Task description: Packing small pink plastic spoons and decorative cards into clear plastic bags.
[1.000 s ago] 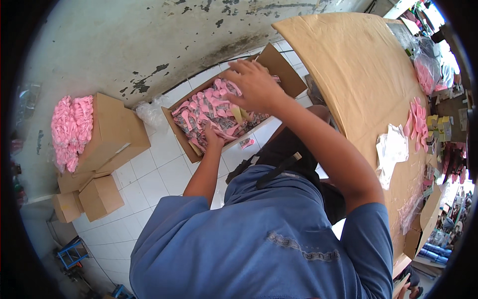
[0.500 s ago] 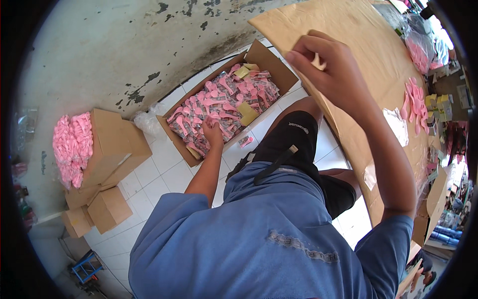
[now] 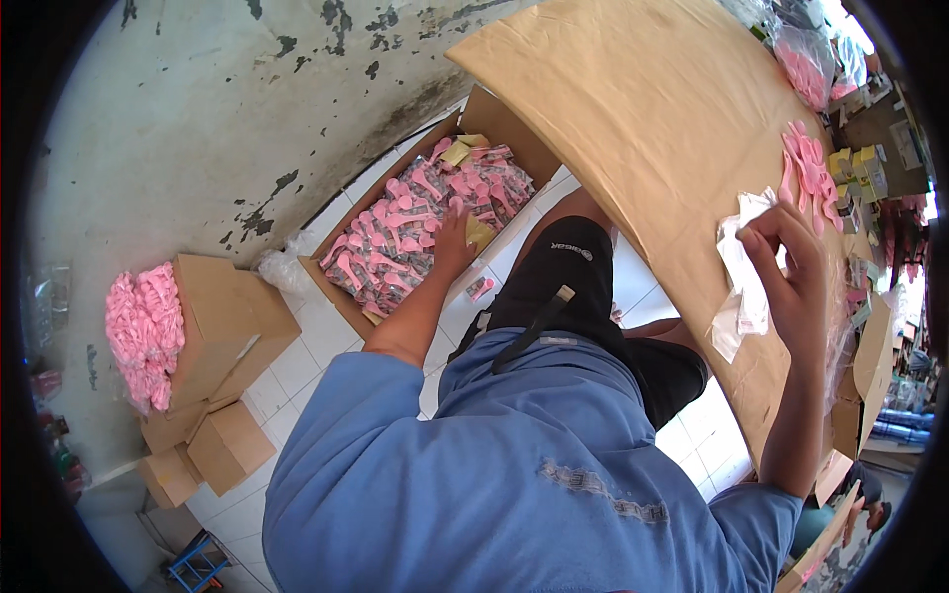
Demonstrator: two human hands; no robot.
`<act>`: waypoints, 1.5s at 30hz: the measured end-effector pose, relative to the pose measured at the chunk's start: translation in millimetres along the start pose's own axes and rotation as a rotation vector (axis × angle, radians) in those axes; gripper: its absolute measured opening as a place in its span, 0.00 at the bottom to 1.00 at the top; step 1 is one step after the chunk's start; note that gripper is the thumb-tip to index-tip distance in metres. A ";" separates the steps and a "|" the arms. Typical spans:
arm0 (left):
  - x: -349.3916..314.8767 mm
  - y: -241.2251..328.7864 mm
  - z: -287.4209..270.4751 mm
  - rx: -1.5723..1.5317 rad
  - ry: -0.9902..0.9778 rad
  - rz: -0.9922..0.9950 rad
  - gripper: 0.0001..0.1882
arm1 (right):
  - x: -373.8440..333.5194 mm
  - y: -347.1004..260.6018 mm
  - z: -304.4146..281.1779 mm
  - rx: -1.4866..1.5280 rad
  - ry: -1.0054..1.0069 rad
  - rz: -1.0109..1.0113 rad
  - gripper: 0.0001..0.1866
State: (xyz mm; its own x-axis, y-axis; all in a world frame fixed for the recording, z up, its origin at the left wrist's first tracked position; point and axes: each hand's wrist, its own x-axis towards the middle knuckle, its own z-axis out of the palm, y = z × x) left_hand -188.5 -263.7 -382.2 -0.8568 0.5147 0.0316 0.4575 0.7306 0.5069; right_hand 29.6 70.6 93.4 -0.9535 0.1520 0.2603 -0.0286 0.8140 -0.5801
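A long cardboard box [image 3: 516, 127] on the floor is filled with small clear packets and pink spoons [image 3: 381, 237]. My left hand [image 3: 457, 242] rests on this pile near a yellow card [image 3: 480, 233], fingers stretched out and partly overlapping the spoons. On the brown-covered table [image 3: 633, 128], my right hand [image 3: 796, 272] is over thin white sheets or sleeves [image 3: 736, 321]. Its thumb and forefinger are pinched together; whatever they hold, if anything, cannot be made out. Loose pink spoons [image 3: 811, 173] lie beyond that hand.
One spoon packet [image 3: 479, 288] lies on the tiled floor beside the box. To the left, a bag of pink pieces [image 3: 145, 336] leans against stacked cartons [image 3: 229, 306]. Small yellow boxes [image 3: 865, 170] stand at the table's right edge. Another person [image 3: 870, 504] is at lower right.
My right hand has come down and to the right, from raised over the table to the white sheets. My left hand has shifted rightward across the pile. The whole view has turned slightly.
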 end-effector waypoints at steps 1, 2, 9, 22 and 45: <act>4.2 1.8 -1.3 -0.034 0.064 -0.092 0.47 | -9.8 6.9 -4.0 0.012 0.008 0.059 0.08; 7.2 -1.9 -2.2 -0.031 0.064 -0.094 0.47 | -19.3 12.8 -7.6 0.026 0.015 0.113 0.08; 36.2 -16.9 21.1 -0.200 -0.024 0.099 0.30 | -89.8 31.5 -34.0 0.114 0.169 0.298 0.04; 7.0 -1.4 -4.7 -0.414 -0.191 0.012 0.21 | -147.6 15.4 -110.9 0.552 -0.070 0.246 0.09; 2.1 182.0 -71.6 -0.322 -0.601 0.373 0.42 | -43.9 364.0 -194.5 -0.676 0.504 0.525 0.19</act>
State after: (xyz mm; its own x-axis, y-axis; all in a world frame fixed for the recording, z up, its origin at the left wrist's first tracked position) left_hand -124.1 -161.8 -228.2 -0.3419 0.9230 -0.1766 0.5196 0.3422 0.7829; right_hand 119.3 469.2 20.9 -0.5530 0.6774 0.4851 0.6873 0.7000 -0.1941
